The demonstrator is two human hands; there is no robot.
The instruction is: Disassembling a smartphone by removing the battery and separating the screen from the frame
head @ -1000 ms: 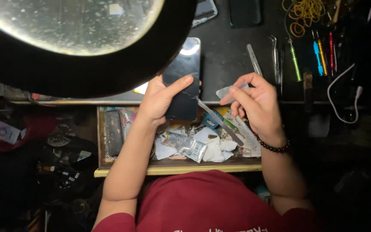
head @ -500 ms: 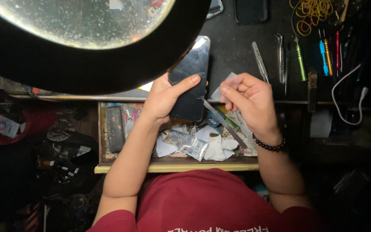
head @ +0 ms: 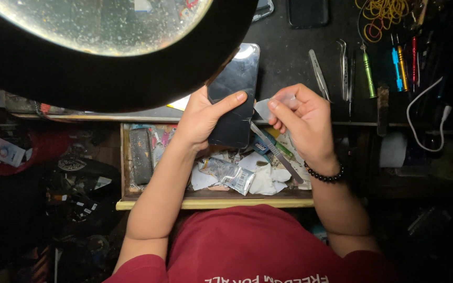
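Black glass catches the lamp glare: a smartphone (head: 235, 94) is gripped in the left hand (head: 204, 116), thumb laid across its face, and held above the front edge of the dark workbench (head: 289, 57), over the open drawer (head: 132, 199) below it. The right hand (head: 305, 123) is closed around two things at once: a thin metal blade tool (head: 273, 149), whose tip meets the phone's right edge low down, and a small pale scrap (head: 265, 106), likely a wipe or film, pinched between thumb and forefinger.

The work looks like easing the blade along the phone's edge seam. To do that well, the left hand should brace the phone firmly, with the thumb kept away from the edge where the tip rides. The blade is best kept shallow and nearly flat to the glass, with light pressure. The drawer holds torn wrappers and paper (head: 232, 175), so a slipped part would be hard to find there.

Tweezers (head: 319, 73) and coloured screwdrivers (head: 394, 57) lie toward the bench's back right. A round magnifier lamp (head: 100, 47) overhangs the left side and hides the phone's upper left corner.
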